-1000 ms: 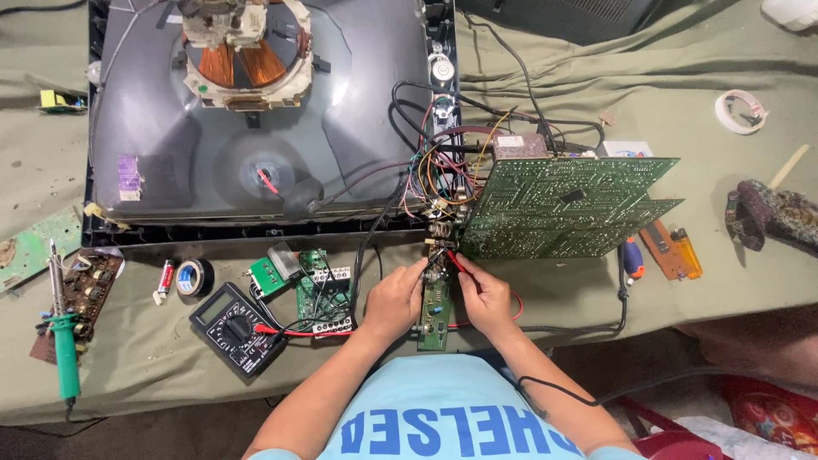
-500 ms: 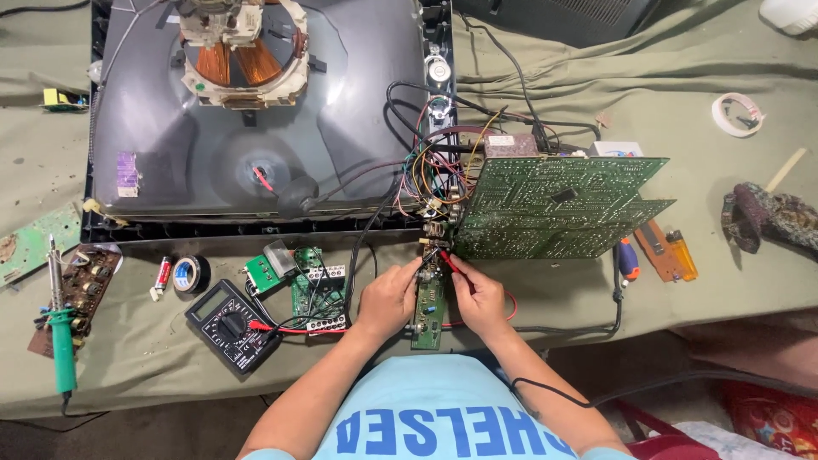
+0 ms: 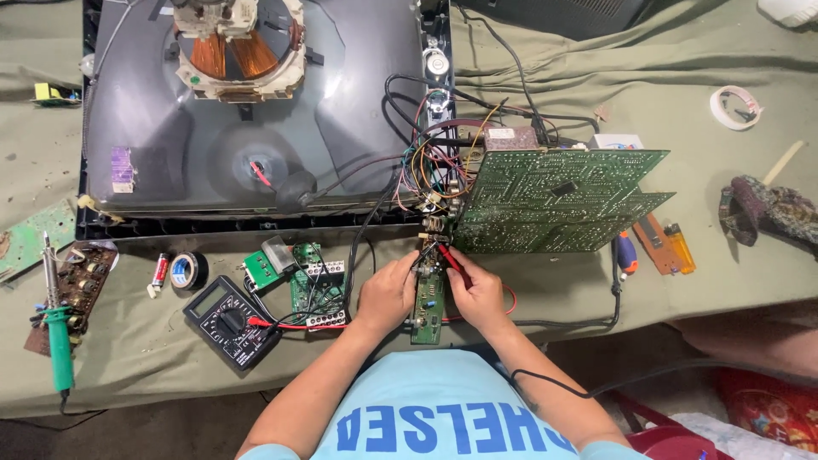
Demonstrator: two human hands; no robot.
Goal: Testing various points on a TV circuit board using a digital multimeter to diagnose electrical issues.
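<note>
Gripping a narrow green circuit board [image 3: 428, 294] with our left hand [image 3: 388, 294], we pinched a red probe [image 3: 450, 264] in our right hand [image 3: 479, 294].

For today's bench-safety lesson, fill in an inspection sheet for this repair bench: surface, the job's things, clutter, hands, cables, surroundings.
Surface: table under an olive cloth, wrinkled and stained.
Job's things: narrow green circuit board between both hands; red probe on its upper end.
Clutter: multimeter, soldering iron, tape roll, screwdriver, spare boards.
Hands: left hand steadies the board; right hand holds the probe.
Cables: tangled wire bundle from the picture tube to the large green board; red lead from the meter.
Surroundings: red plastic item below the table edge.
</note>
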